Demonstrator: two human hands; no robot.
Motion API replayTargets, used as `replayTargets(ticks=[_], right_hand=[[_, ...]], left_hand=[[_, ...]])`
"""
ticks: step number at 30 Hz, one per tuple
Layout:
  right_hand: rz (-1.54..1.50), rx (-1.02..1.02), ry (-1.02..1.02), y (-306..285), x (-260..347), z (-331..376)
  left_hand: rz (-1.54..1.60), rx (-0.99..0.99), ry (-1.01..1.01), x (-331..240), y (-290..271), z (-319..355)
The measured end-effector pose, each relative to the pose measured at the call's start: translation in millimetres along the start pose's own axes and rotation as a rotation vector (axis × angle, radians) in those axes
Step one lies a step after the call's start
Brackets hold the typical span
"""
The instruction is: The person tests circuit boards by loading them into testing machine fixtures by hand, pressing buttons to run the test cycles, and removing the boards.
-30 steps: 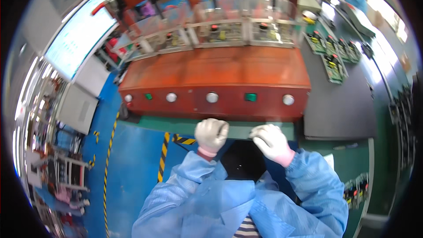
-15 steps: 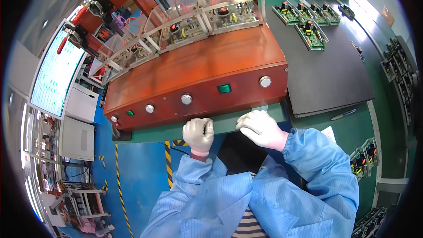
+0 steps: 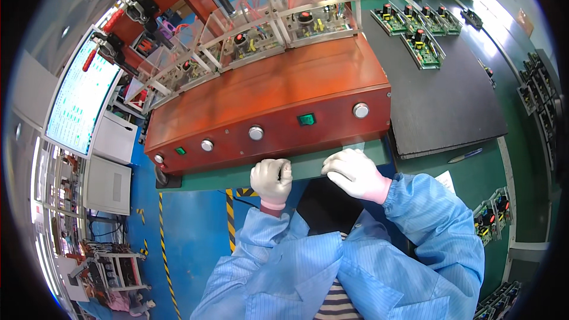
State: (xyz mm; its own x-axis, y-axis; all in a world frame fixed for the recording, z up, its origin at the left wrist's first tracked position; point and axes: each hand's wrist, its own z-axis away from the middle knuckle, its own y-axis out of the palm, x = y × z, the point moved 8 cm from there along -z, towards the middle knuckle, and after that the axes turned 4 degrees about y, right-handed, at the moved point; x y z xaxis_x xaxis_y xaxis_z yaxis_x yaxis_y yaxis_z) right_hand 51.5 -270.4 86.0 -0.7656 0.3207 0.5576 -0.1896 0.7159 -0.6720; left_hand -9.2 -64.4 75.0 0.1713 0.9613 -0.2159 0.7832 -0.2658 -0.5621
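My left hand (image 3: 271, 182), in a white glove, rests at the front edge of the green bench strip (image 3: 308, 169), its fingers curled in and nothing visible in them. Right of it, my white-gloved right hand (image 3: 355, 174) lies over the same edge with its fingers loosely bent and the thumb a little apart; no object shows in it. Just beyond both hands stands a red test fixture (image 3: 267, 104). Its front carries round silver buttons (image 3: 255, 133) and a green rocker switch (image 3: 306, 119). Clear-covered stations (image 3: 249, 44) on top hold circuit boards.
On the right, a black mat (image 3: 444, 106) bears several green circuit boards (image 3: 422, 49). A pen (image 3: 465, 155) and more boards (image 3: 493, 216) lie nearer me. Toggle clamps (image 3: 106, 47) and a lit monitor (image 3: 83, 95) stand at left.
The whole view has shifted slightly to the right and down. My hands keep the same pose at the bench edge, and nothing has been picked up or let go.
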Motion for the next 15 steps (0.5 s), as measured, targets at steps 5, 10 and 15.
replayTargets(ticks=[5, 10, 15], right_hand=[[-0.028, 0.026, -0.035, 1.6, 5.9, -4.1], [-0.054, -0.009, -0.091, -7.0, 9.7, 0.9], [-0.061, 0.041, 0.007, -3.2, 6.7, -3.4]], left_hand=[[-0.056, -0.020, -0.007, 0.9, -7.3, -0.4], [-0.046, -0.015, -0.010, -9.7, -3.6, -6.3], [-0.029, -0.024, -0.039, -5.2, -6.5, -3.8]])
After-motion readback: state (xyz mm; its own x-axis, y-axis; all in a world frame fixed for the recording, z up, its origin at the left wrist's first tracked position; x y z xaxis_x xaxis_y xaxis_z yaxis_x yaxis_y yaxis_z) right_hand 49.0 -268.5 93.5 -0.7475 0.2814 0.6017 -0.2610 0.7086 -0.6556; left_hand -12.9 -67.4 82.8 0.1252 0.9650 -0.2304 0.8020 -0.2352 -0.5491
